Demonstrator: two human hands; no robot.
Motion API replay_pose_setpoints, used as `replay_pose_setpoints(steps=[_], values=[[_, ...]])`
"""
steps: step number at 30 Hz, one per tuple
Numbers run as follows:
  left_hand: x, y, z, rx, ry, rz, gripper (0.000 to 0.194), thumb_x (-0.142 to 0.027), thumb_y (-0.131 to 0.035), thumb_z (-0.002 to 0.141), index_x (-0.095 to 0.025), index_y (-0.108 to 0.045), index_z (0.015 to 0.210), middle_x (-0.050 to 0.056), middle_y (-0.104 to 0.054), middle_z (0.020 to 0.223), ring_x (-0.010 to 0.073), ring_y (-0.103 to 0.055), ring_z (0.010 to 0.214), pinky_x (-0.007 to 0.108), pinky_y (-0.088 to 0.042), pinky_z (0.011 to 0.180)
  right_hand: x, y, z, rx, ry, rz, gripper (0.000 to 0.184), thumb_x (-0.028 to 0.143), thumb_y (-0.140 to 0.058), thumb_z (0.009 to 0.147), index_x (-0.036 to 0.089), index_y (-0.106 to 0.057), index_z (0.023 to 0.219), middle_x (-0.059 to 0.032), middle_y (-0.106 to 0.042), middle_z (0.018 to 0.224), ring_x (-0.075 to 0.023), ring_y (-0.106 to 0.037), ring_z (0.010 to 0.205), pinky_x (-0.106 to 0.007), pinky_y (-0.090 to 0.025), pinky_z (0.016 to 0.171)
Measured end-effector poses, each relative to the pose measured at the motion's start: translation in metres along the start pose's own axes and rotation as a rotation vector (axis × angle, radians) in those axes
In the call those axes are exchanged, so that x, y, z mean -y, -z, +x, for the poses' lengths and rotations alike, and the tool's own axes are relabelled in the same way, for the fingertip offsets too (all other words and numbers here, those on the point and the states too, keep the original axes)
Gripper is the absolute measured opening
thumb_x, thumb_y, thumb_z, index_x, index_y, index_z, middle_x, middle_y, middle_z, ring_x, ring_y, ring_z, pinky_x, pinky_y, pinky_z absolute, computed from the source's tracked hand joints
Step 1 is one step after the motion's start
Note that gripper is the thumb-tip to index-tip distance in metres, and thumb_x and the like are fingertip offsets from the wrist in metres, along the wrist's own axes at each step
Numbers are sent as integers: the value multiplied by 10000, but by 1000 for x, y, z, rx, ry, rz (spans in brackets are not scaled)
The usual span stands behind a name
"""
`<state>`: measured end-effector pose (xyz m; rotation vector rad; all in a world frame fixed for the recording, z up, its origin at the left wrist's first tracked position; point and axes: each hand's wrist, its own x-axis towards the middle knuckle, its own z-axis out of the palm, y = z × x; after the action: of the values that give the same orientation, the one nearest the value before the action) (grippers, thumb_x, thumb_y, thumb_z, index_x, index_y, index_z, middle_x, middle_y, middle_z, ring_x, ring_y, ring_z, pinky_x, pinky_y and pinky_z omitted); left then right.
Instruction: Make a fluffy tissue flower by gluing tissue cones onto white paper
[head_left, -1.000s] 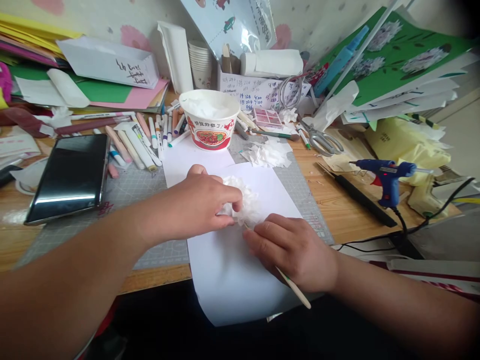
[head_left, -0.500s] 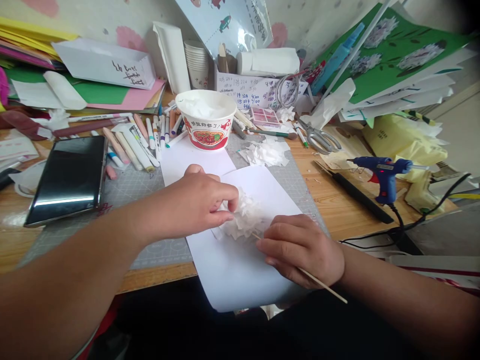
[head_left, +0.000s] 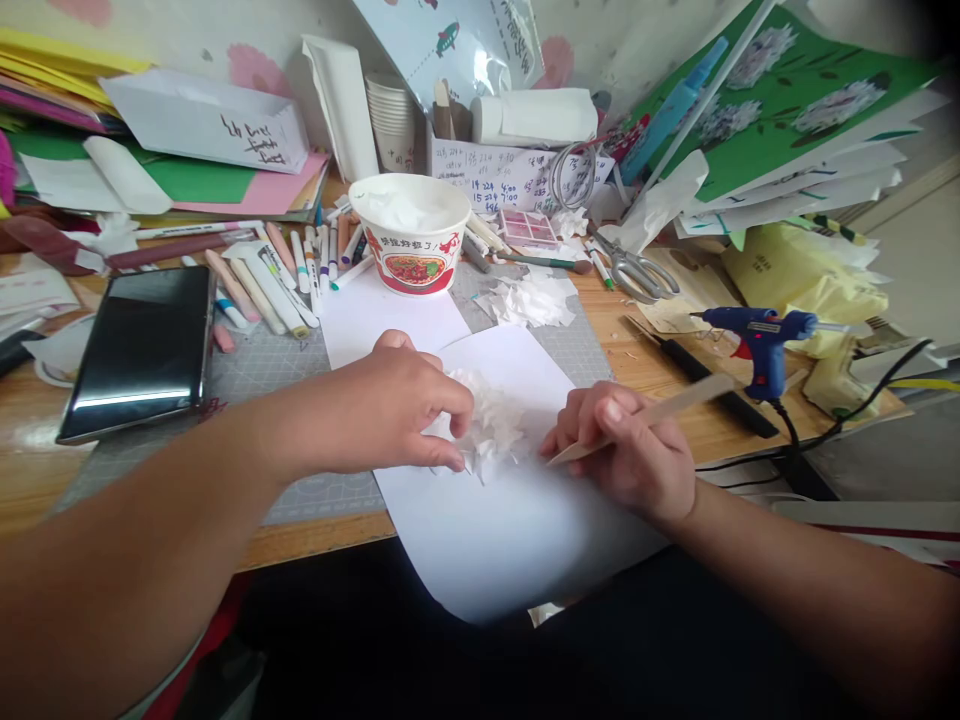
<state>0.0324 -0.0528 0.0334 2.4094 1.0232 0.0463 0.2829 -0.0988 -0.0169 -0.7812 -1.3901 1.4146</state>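
A ruffled clump of torn white paper (head_left: 491, 425) lies on a white sheet of paper (head_left: 480, 545) at the table's front edge. My left hand (head_left: 409, 405) is at the clump's left side, thumb and forefinger apart with a gap between them; whether a fingertip touches the paper I cannot tell. To the right, my right hand (head_left: 630, 450) grips a flat wooden craft stick (head_left: 686, 400). The stick's pointed end faces the clump and stays apart from it; its rounded end sticks out up and to the right.
Behind the sheet stands a paper bowl (head_left: 412, 245) holding white paper. Another white paper clump (head_left: 529, 298) lies nearby. Scissors (head_left: 637, 270), a craft knife (head_left: 712, 385) and a blue glue gun (head_left: 765, 345) with a cord are at right. Left are markers (head_left: 266, 290) and a black tablet (head_left: 139, 350).
My right hand has drawn back from the clump, rolled over and turned the stick so that its broad side shows. The left thumb and forefinger have spread slightly apart.
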Motion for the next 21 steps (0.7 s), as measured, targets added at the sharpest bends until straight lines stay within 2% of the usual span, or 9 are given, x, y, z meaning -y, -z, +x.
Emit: replay_pose_setpoints(steps=[3, 7, 10, 12, 15, 18, 19, 20, 21], values=[[-2, -1, -5, 11, -71, 83, 135, -333, -760, 726, -231, -696, 663, -51, -563, 576, 129, -478, 630, 380, -222, 835, 1, -2, 9, -124, -148, 137, 395, 461, -628, 854, 187, -519, 592, 48, -490, 521, -99, -504, 404, -284, -486, 498], [-11, 2, -12, 16, -170, 179, 260, -176, -584, 824, -182, -583, 564, -42, -556, 545, 136, -485, 634, 403, -209, 847, 4, -4, 19, -175, -216, 165, 418, 511, -694, 751, 186, -514, 558, 48, -481, 483, -94, -484, 366, -260, -447, 429], [-18, 7, -21, 1, -179, 133, 232, -208, -545, 887, -209, -627, 669, -43, -613, 610, 149, -537, 724, 383, -233, 849, 2, -3, 22, -191, -223, 199, 416, 515, -715, 707, 183, -520, 549, 45, -488, 467, -97, -489, 350, -270, -474, 431], [-19, 8, -32, -54, -187, 57, 199, -242, -545, 915, -232, -655, 750, -37, -627, 653, 148, -548, 755, 365, -274, 848, 1, -2, 24, -199, -218, 219, 423, 524, -717, 698, 181, -520, 545, 41, -496, 458, -102, -496, 344, -265, -474, 414], [-17, 3, -60, -192, -199, -272, 141, -238, -593, 905, -245, -661, 782, 1, -632, 787, 155, -557, 817, 331, -393, 830, -2, -1, 27, -196, -205, 244, 428, 533, -717, 698, 182, -520, 553, 39, -503, 454, -102, -485, 341, -275, -501, 413], [-20, -7, -94, -488, -73, -716, 162, -349, -659, 881, -273, -630, 741, -17, -640, 1095, 224, -516, 1174, 406, -401, 1005, -3, 0, 30, -185, -203, 266, 428, 538, -722, 692, 188, -509, 567, 46, -501, 458, -104, -477, 343, -316, -553, 448], [-23, -11, -105, -554, -26, -874, 197, -422, -696, 845, -285, -616, 728, -59, -648, 1105, 225, -549, 1141, 440, -397, 1025, -4, 1, 31, -183, -203, 270, 431, 542, -722, 689, 190, -503, 570, 49, -499, 458, -105, -477, 342, -325, -562, 454], [-26, -14, -116, -604, 39, -989, 256, -486, -718, 809, -287, -596, 704, -86, -674, 991, 203, -596, 1030, 456, -398, 1027, -4, 1, 31, -182, -202, 272, 435, 547, -723, 684, 192, -497, 571, 51, -495, 458, -106, -478, 341, -331, -566, 456], [-31, -16, -126, -616, 117, -1063, 291, -516, -731, 780, -288, -577, 686, -96, -662, 790, 168, -614, 848, 456, -420, 997, -5, 0, 32, -181, -202, 272, 440, 552, -724, 677, 193, -493, 571, 54, -491, 458, -105, -477, 340, -333, -568, 456]])
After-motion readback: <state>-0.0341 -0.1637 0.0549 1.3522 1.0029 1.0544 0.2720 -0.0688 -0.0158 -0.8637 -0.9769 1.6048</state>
